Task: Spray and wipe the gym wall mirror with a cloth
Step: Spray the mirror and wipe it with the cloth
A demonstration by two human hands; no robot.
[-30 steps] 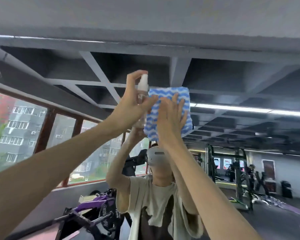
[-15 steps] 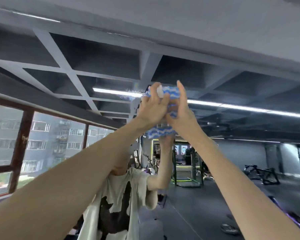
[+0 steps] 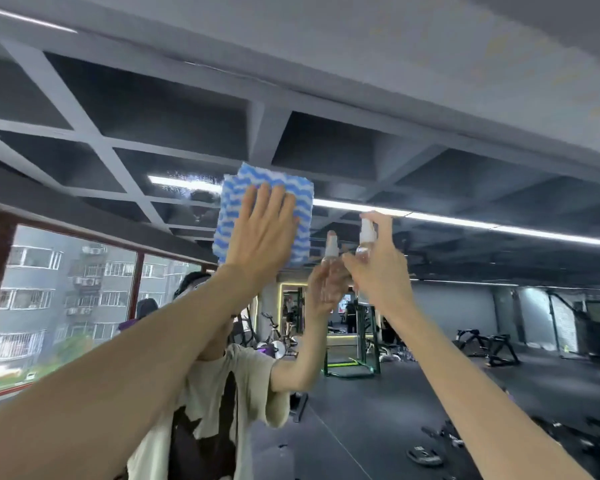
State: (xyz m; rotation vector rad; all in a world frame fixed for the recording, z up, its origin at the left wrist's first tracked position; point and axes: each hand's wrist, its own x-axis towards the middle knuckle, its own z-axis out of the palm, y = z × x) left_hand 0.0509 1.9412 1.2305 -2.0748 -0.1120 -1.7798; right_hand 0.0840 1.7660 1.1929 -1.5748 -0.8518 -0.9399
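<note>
The wall mirror (image 3: 447, 161) fills the view and reflects the gym ceiling and me. High up on the glass, my left hand (image 3: 262, 233) presses a blue-and-white wavy cloth (image 3: 302, 209) flat with straight fingers. To its right, my right hand (image 3: 378, 268) grips a small clear spray bottle (image 3: 365, 237) with a white nozzle, index finger on top, close to the glass. The bottle's reflection shows just left of it. Fine spray droplets (image 3: 187, 188) speckle the glass left of the cloth.
In the reflection, windows (image 3: 49, 289) line the left side, and gym machines (image 3: 350, 341) and floor equipment (image 3: 489, 344) stand behind me on a dark floor. A grey wall band (image 3: 430, 46) runs above the mirror.
The bottle has passed from my left hand to my right, and the cloth from right to left. The hands met in the middle and have now moved apart; my head turned right.
</note>
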